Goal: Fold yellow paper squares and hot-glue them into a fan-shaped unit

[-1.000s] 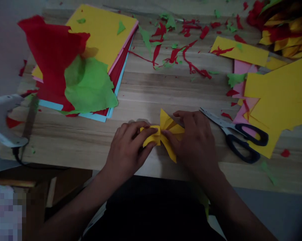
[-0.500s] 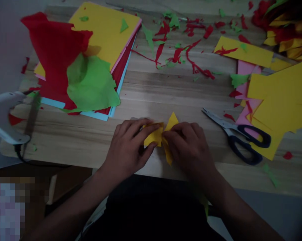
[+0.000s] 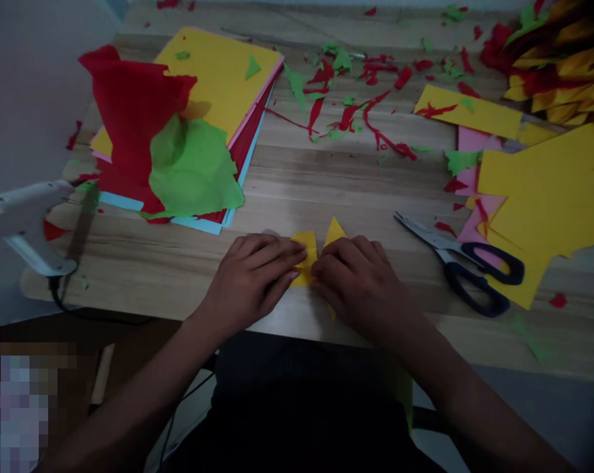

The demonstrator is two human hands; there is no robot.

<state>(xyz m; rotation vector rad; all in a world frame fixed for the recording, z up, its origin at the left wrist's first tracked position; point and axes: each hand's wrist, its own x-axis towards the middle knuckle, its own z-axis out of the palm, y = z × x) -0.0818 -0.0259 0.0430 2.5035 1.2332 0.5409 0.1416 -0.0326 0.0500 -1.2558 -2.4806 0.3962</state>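
Observation:
A small folded piece of yellow paper (image 3: 305, 276) lies low on the table near its front edge, partly covered by my fingers. My left hand (image 3: 255, 276) presses on its left part, fingers close together and thumb at the lower side. My right hand (image 3: 359, 279) pinches the paper's right part with bent fingers. One pointed yellow tip (image 3: 334, 230) sticks up beyond the right knuckles. Whether the two visible yellow parts are one piece cannot be seen between the hands. Dark-handled scissors (image 3: 457, 263) lie partly spread to the right of my right hand.
A white glue gun (image 3: 31, 220) with a cord stands at the left. Coloured sheets (image 3: 218, 62) lie stacked behind it, topped by red (image 3: 122, 105) and green paper (image 3: 193, 171). Red and green scraps (image 3: 349, 118) litter the back. Yellow sheets (image 3: 548, 190) and a yellow-red bundle (image 3: 568, 72) lie right.
My left fingers have come down flatter over the yellow paper, and my right fingers have moved slightly left, closer to them. The whole view has shifted a little.

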